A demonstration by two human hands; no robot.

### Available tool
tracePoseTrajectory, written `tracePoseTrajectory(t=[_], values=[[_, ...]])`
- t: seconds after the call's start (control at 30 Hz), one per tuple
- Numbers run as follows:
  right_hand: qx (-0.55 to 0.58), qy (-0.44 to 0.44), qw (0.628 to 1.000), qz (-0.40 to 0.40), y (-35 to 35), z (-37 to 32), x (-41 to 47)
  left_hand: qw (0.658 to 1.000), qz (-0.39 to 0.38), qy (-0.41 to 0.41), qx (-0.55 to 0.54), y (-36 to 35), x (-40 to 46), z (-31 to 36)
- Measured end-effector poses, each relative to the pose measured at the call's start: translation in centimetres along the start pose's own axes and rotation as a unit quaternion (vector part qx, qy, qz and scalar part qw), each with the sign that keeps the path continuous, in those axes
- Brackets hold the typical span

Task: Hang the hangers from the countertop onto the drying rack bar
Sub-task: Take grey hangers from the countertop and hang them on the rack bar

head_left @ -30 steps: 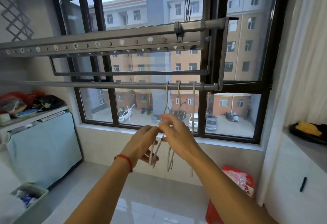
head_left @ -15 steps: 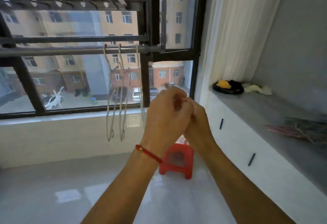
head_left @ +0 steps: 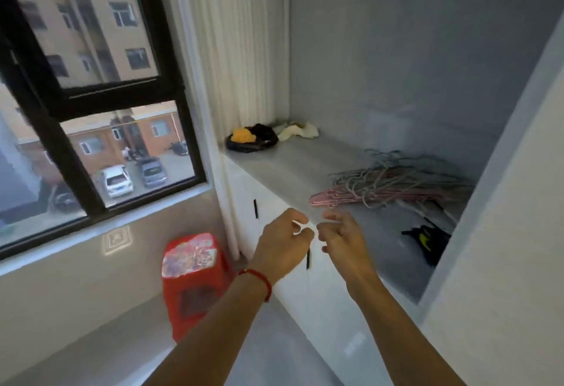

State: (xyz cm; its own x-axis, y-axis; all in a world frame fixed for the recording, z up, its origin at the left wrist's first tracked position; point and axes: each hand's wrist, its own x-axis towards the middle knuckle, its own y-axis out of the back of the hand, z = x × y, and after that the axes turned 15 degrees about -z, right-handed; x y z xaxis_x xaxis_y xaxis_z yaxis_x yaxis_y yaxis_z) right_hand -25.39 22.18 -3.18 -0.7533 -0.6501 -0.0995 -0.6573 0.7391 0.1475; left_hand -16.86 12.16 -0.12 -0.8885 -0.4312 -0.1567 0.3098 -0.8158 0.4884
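Both hands hang empty in front of the person, side by side with fingers loosely curled and nothing between them: the left hand [head_left: 283,240], marked by a red cord [head_left: 259,282] at the wrist, and the right hand [head_left: 343,240] just beside it, fingertips nearly meeting. The hangers [head_left: 393,184] lie in a tangled heap on the grey surface [head_left: 305,166], ahead of the hands and off to the right, well short of any touch. Pink ones sit lowest, with grey and pale wires piled over them; motion blur makes it hard to say how many there are or which hook is free. The heap's long axis runs roughly left to right across the surface, its pink near end pointing toward the hands. The right hand is the nearer of the two, so the reach probably falls to it, forward and slightly rightward to that pink end. A dark tool with yellow [head_left: 427,237] rests on the same surface, closer to the person than the heap, and a bundle of dark and yellow cloth [head_left: 251,138] sits at the far end by the curtain [head_left: 232,50]. No drying rack bar is in view at this moment.
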Motion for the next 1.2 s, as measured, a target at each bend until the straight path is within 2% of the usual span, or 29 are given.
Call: tracePoseTrajectory(t=[0.23, 0.33, 0.47, 0.57, 0.67, 0.77, 0.9, 1.0, 1.1, 1.2], values=[[0.004, -0.087, 0.994, 0.067, 9.6, 3.8, 7.6, 0.986, -0.144, 0.043, -0.07, -8.0, 13.2, 2.2], [0.007, -0.1, 0.99, 0.102, 10.6, 4.8, 10.3, 0.978, -0.187, 0.058, -0.075, -9.3, 17.7, 1.9], [0.045, -0.111, 0.98, 0.157, 10.2, 6.6, 13.6, 0.967, -0.208, 0.089, -0.114, -10.0, 23.8, 1.5], [0.044, -0.124, 0.971, 0.199, 10.5, 7.0, 16.4, 0.939, -0.258, 0.134, -0.181, -10.4, 27.9, 1.2], [0.007, -0.125, 0.968, 0.216, 12.0, 8.4, 20.8, 0.892, -0.32, 0.179, -0.266, -10.8, 31.3, 0.9], [-0.044, -0.169, 0.96, 0.221, 13.5, 8.4, 24.0, 0.87, -0.33, 0.192, -0.312, -11.4, 33.1, 1.0], [-0.053, -0.204, 0.944, 0.255, 14.2, 7.8, 25.9, 0.87, -0.352, 0.172, -0.299, -12.3, 34.6, 0.6], [-0.057, -0.23, 0.928, 0.288, 15.1, 7.7, 26.5, 0.886, -0.353, 0.131, -0.27, -13.0, 35.1, 0.8], [-0.055, -0.212, 0.922, 0.321, 15.7, 7.0, 26.4, 0.902, -0.353, 0.061, -0.24, -13.0, 35.2, 1.6], [-0.051, -0.159, 0.922, 0.35, 15.9, 6.5, 25.6, 0.91, -0.357, 0.004, -0.208, -12.5, 34.8, 2.6]])
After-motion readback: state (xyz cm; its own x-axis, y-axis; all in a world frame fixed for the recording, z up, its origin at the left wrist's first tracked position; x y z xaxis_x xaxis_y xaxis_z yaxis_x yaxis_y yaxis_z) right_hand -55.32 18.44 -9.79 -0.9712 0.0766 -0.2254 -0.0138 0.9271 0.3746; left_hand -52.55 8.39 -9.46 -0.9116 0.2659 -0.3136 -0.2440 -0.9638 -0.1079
